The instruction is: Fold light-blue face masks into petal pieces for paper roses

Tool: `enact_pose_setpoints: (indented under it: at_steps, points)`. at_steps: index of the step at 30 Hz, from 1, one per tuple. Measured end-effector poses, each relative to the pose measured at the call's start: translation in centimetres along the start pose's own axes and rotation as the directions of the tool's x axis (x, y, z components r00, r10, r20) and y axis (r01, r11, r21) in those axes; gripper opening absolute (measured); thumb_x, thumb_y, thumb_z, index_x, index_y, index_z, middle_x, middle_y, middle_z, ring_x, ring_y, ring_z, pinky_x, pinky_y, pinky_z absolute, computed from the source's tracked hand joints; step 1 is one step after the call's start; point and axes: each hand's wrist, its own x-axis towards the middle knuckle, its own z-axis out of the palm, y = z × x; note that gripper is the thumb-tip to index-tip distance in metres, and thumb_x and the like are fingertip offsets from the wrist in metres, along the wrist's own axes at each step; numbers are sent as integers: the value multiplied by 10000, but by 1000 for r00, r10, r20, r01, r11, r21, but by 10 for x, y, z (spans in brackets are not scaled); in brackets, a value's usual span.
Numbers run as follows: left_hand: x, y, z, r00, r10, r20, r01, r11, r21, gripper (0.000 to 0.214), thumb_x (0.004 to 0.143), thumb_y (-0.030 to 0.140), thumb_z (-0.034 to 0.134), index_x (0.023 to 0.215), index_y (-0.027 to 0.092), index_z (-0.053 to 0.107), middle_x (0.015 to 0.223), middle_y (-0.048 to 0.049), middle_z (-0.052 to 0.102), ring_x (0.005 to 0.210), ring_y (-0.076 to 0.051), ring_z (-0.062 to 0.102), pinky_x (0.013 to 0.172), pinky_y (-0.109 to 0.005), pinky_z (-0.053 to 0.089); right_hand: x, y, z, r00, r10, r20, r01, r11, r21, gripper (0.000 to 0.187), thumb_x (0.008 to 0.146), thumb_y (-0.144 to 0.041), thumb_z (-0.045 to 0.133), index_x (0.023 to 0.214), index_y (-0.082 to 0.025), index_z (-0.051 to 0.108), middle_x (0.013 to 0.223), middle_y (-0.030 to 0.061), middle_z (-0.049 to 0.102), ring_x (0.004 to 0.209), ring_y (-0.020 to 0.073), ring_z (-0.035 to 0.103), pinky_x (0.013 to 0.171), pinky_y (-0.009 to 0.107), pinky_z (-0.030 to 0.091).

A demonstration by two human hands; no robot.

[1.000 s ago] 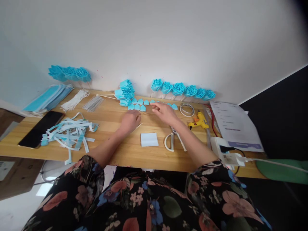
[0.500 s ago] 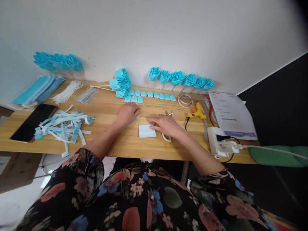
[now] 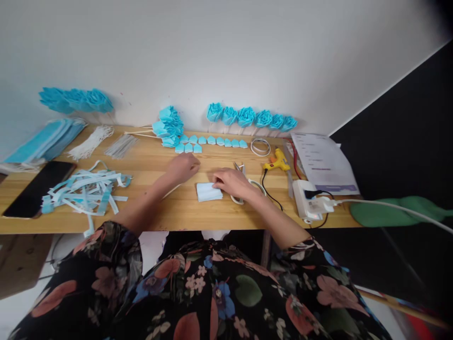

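A thin pale stick [image 3: 172, 191] runs under my left hand [image 3: 183, 168], whose fingers are curled round it; its tip shows just past the fingertips. Right of it lies a small stack of pale blue fabric pieces [image 3: 207, 192], cut as rectangles. My right hand [image 3: 231, 182] has its thumb and fingertips pinched at the stack's right edge, on the upper piece. Scissors [image 3: 238, 200] with white handles lie partly hidden under that hand. Behind my hands stand rows of small folded blue pieces [image 3: 211, 140] with pointed tops.
Blue fabric flowers [image 3: 247, 116] on sticks line the wall. At right are a tape roll [image 3: 260, 147], yellow glue gun [image 3: 278, 160], power strip [image 3: 303, 200] and printed sheet [image 3: 323, 163]. Left hold fabric strips [image 3: 85, 189], a phone [image 3: 37, 189], and face masks [image 3: 44, 141].
My right hand, blurred before, has settled with its fingertips on the stack's edge. My left hand keeps the stick, more of which shows now. The whole view has shifted slightly.
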Motion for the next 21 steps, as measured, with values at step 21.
enact_pose_setpoints:
  at_steps: [21]
  points:
    - [-1, 32, -11, 997, 7, 78, 9, 977, -211, 375, 915, 383, 482, 1116, 176, 721, 1194, -99, 723, 1079, -261, 664, 947, -392, 499, -42, 25, -43, 970, 129, -206, -160, 977, -139, 293, 994, -271, 504, 1202, -202, 698, 1144, 90, 736, 1085, 253, 653, 890, 347, 474]
